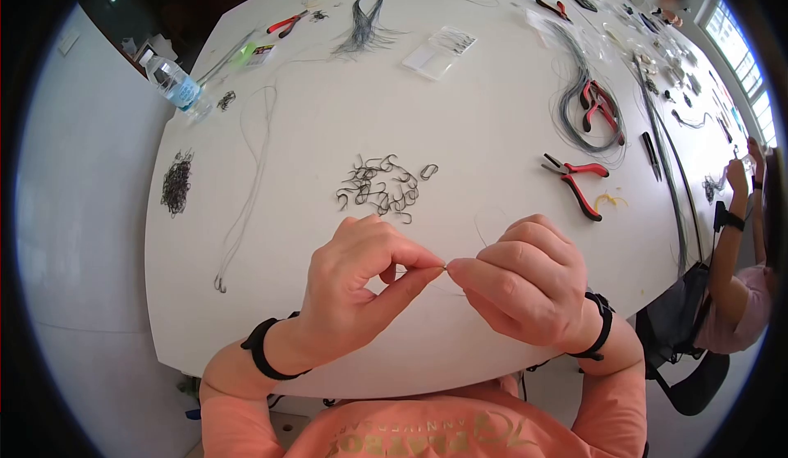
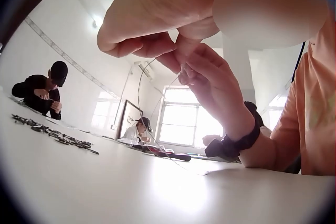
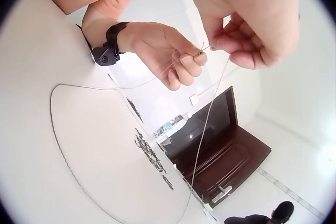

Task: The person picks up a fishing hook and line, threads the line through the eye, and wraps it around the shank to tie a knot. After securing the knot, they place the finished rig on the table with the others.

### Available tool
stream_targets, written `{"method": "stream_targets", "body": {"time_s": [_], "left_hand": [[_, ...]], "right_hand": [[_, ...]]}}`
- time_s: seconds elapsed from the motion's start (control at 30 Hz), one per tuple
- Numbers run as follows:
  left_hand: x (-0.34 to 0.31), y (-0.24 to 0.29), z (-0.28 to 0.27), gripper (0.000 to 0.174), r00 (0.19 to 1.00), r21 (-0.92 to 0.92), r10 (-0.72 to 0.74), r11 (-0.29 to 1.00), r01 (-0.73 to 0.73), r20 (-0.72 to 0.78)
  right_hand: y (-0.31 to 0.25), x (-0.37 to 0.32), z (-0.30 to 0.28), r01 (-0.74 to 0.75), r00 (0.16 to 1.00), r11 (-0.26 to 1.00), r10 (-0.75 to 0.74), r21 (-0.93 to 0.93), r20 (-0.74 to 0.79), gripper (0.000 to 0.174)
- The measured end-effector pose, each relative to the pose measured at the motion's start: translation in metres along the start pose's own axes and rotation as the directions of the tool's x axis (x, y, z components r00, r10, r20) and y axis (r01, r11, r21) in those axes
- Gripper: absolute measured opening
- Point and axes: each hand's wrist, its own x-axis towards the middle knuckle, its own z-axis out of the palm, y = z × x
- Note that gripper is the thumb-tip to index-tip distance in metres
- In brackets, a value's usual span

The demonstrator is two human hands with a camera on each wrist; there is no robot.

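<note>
Close together over the front of the table, my left hand (image 1: 349, 281) and right hand (image 1: 525, 281) meet fingertip to fingertip. Both pinch a thin grey line (image 3: 51, 103), which hangs in a wide loop in the right wrist view. A tiny dark piece (image 3: 200, 53) shows at the left thumb and fingertips; I cannot tell what it is. Beyond the hands on the table lies a loose pile of dark fish hooks (image 1: 382, 185). Red-handled pliers (image 1: 584, 199) lie spread to the right of the pile.
At left are a denser dark pile (image 1: 176, 183), a long line with hooks at its end (image 1: 220, 284) and a water bottle (image 1: 174, 82). A clear plastic box (image 1: 431, 60) sits farther back. Coiled line (image 1: 566, 113) with more pliers (image 1: 603, 109) lies right. Another person (image 1: 739, 286) sits at right.
</note>
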Motion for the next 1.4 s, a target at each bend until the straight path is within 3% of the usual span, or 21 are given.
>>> {"method": "stream_targets", "body": {"time_s": [0.17, 0.23, 0.43, 0.73, 1.07, 1.13, 1.4], "left_hand": [[-0.001, 0.001, 0.001, 0.017, 0.999, -0.048, -0.026, 0.998, 0.027, 0.024], [-0.001, 0.0, 0.002, 0.013, 0.995, -0.195, -0.103, 0.975, 0.104, 0.016], [-0.003, 0.003, 0.0, 0.014, 0.968, -0.388, -0.235, 0.887, 0.25, 0.087], [-0.005, 0.0, 0.0, 0.003, 0.91, -0.519, -0.38, 0.751, 0.407, 0.164], [-0.004, 0.004, -0.005, 0.005, 0.869, -0.547, -0.425, 0.677, 0.491, 0.254], [-0.003, 0.005, -0.005, 0.005, 0.844, -0.62, -0.459, 0.585, 0.523, 0.279], [-0.008, 0.002, 0.002, 0.004, 0.902, -0.636, -0.406, 0.66, 0.4, 0.147]], "right_hand": [[0.002, 0.003, -0.001, -0.125, 0.992, 0.989, 0.126, 0.079, -0.014, 0.026], [0.003, 0.003, -0.001, -0.262, 0.965, 0.946, 0.257, 0.189, 0.048, 0.022], [0.004, 0.002, 0.001, -0.373, 0.928, 0.887, 0.359, 0.27, 0.102, 0.019], [0.003, 0.001, 0.003, -0.403, 0.915, 0.868, 0.385, 0.29, 0.119, 0.019], [0.001, -0.001, 0.006, -0.385, 0.923, 0.882, 0.371, 0.272, 0.105, 0.019], [0.0, -0.002, 0.008, -0.38, 0.925, 0.888, 0.365, 0.257, 0.106, 0.019], [-0.005, -0.003, 0.011, -0.328, 0.945, 0.913, 0.315, 0.245, 0.088, 0.02]]}}
